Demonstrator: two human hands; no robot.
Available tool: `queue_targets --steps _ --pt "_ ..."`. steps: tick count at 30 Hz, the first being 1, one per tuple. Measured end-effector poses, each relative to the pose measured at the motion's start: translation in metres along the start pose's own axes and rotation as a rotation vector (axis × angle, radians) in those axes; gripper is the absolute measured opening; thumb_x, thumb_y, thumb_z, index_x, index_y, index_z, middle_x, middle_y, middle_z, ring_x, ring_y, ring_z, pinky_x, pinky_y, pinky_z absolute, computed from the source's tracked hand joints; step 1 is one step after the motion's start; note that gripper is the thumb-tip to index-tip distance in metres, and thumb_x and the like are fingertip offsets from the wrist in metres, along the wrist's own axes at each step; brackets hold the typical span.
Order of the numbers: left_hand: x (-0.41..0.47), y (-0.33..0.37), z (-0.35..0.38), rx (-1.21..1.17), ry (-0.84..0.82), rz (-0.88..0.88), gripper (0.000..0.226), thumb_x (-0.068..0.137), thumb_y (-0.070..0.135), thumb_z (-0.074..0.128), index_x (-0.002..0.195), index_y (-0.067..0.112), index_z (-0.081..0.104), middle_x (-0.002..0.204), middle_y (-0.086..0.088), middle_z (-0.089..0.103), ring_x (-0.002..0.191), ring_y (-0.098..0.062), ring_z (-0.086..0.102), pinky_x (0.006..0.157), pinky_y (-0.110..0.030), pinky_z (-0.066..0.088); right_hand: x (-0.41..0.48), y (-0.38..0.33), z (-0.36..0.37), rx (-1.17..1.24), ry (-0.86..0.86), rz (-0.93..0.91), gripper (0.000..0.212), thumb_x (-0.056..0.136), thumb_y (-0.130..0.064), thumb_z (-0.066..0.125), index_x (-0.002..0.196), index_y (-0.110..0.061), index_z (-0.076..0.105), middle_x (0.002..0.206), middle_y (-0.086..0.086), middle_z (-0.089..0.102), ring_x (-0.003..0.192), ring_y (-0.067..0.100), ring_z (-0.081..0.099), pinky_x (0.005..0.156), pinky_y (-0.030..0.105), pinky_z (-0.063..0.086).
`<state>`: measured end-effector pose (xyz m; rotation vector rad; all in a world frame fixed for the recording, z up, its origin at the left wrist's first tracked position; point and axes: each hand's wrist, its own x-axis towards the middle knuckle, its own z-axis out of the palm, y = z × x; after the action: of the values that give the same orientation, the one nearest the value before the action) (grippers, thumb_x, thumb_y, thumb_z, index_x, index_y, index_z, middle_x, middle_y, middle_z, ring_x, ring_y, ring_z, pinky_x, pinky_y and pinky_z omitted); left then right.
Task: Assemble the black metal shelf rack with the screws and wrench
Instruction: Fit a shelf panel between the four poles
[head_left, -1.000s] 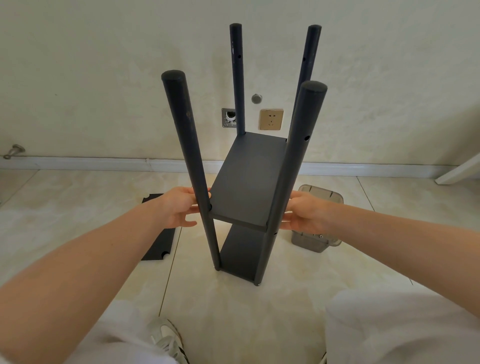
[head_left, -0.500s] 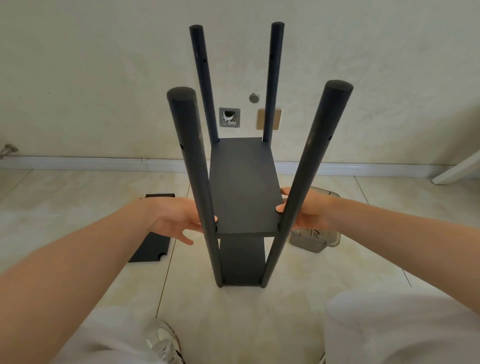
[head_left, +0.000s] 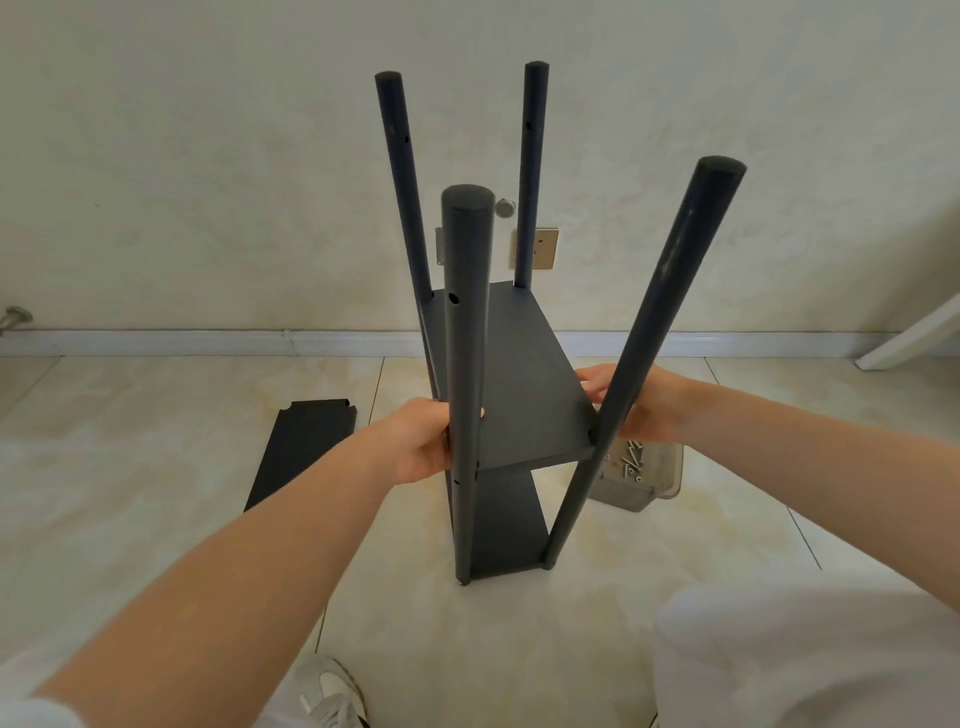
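Rack (head_left: 511, 514) stands upright on the tiled floor (head_left: 498, 634) right in front of us, four posts up, two shelves in, both our hands on it at upper shelf (head_left: 530, 395) level. Our left hand (head_left: 418, 441) wraps the near-left post (head_left: 466, 338), thumb showing on the post's right; our right hand (head_left: 641, 400) clasps that shelf's right edge behind the near-right post (head_left: 660, 322). Spare shelf panel (head_left: 306, 447) lies flat to the left, and a clear box (head_left: 652, 483) with screws (head_left: 631, 460) sits just right of the rack.

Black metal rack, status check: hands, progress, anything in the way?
Left hand and right hand both grip the black metal shelf rack. Two shelves in, standing upright. Spare black panel, clear screw tub beside it, not blocking.
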<state>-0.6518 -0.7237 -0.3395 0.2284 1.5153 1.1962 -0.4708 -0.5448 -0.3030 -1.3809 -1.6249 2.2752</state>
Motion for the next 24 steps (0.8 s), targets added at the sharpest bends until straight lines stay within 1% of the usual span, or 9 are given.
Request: queue_targets --steps 1,3,6,9,14,17,19,22,24 --pt "0.001 -0.001 0.002 -0.022 0.012 -0.003 0.028 0.098 0.007 0.059 0.124 -0.003 0.063 0.134 -0.023 0.061 0.125 -0.037 0.058 0.107 -0.049 0.047 -0.001 -0.001 -0.004 0.001 0.004 0.011 0.033 0.102 -0.008 0.047 0.131 0.005 0.055 0.122 0.021 0.059 0.097 0.031 0.061 0.074 0.039 0.059" --pt "0.001 -0.002 0.004 -0.051 0.023 -0.019 0.026 0.100 0.004 0.056 0.124 -0.002 0.063 0.133 -0.022 0.061 0.124 -0.037 0.059 0.107 -0.050 0.047 -0.007 -0.001 -0.014 -0.159 -0.032 0.028 0.019 0.100 0.001 0.047 0.112 0.001 0.062 0.107 0.015 0.062 0.090 0.031 0.066 0.085 0.047 0.059" --pt "-0.001 -0.003 0.004 -0.096 0.024 -0.027 0.027 0.099 0.003 0.056 0.126 -0.001 0.061 0.135 -0.022 0.060 0.125 -0.037 0.059 0.108 -0.052 0.045 -0.027 -0.003 -0.024 -0.576 -0.157 0.119 0.038 0.093 0.013 0.049 0.118 -0.014 0.060 0.127 0.007 0.060 0.108 0.033 0.067 0.098 0.050 0.052" --pt "-0.001 -0.004 0.004 -0.120 0.016 -0.022 0.034 0.098 0.001 0.057 0.131 -0.003 0.058 0.136 -0.024 0.058 0.116 -0.035 0.060 0.110 -0.053 0.042 -0.039 -0.001 -0.017 -0.539 -0.298 0.197 0.042 0.093 -0.001 0.063 0.131 -0.016 0.052 0.134 0.008 0.054 0.105 0.037 0.069 0.096 0.047 0.054" --pt "-0.003 -0.008 0.003 -0.153 0.015 -0.014 0.017 0.098 0.001 0.057 0.114 0.003 0.064 0.132 -0.023 0.062 0.123 -0.039 0.060 0.103 -0.052 0.049 -0.040 0.004 -0.009 -0.620 -0.164 0.000 0.020 0.096 -0.015 0.062 0.116 -0.013 0.060 0.116 0.009 0.069 0.105 0.022 0.070 0.098 0.040 0.054" --pt "-0.004 -0.015 0.006 -0.207 0.004 0.016 0.016 0.099 0.001 0.055 0.110 0.004 0.067 0.109 -0.016 0.075 0.099 -0.031 0.073 0.079 -0.042 0.061 -0.036 0.003 -0.007 -0.698 -0.074 -0.073 0.029 0.095 -0.017 0.063 0.123 -0.011 0.057 0.117 0.005 0.066 0.103 0.022 0.070 0.093 0.037 0.057" --pt "-0.006 -0.019 0.010 -0.280 0.005 0.052 0.014 0.096 -0.001 0.056 0.104 0.002 0.068 0.091 -0.012 0.078 0.081 -0.025 0.076 0.062 -0.035 0.061 -0.031 0.002 -0.004 -0.862 0.084 -0.188 0.029 0.096 -0.021 0.062 0.123 -0.011 0.057 0.113 0.003 0.065 0.098 0.021 0.068 0.083 0.029 0.059" --pt "-0.004 -0.025 0.015 -0.383 -0.005 0.098 0.022 0.093 -0.002 0.059 0.114 -0.001 0.066 0.101 -0.014 0.077 0.086 -0.026 0.076 0.060 -0.033 0.060 -0.016 0.001 0.000 -0.943 0.275 -0.349 0.031 0.096 -0.022 0.062 0.123 -0.008 0.058 0.103 0.003 0.064 0.079 0.012 0.063 0.064 0.017 0.050" --pt "-0.001 -0.028 0.018 -0.430 0.003 0.103 0.028 0.094 -0.002 0.059 0.122 -0.001 0.063 0.107 -0.014 0.075 0.093 -0.028 0.075 0.063 -0.034 0.061 -0.007 0.000 0.003 -0.896 0.342 -0.399 0.033 0.096 -0.020 0.062 0.126 -0.006 0.057 0.103 0.005 0.064 0.077 0.016 0.065 0.068 0.021 0.052"
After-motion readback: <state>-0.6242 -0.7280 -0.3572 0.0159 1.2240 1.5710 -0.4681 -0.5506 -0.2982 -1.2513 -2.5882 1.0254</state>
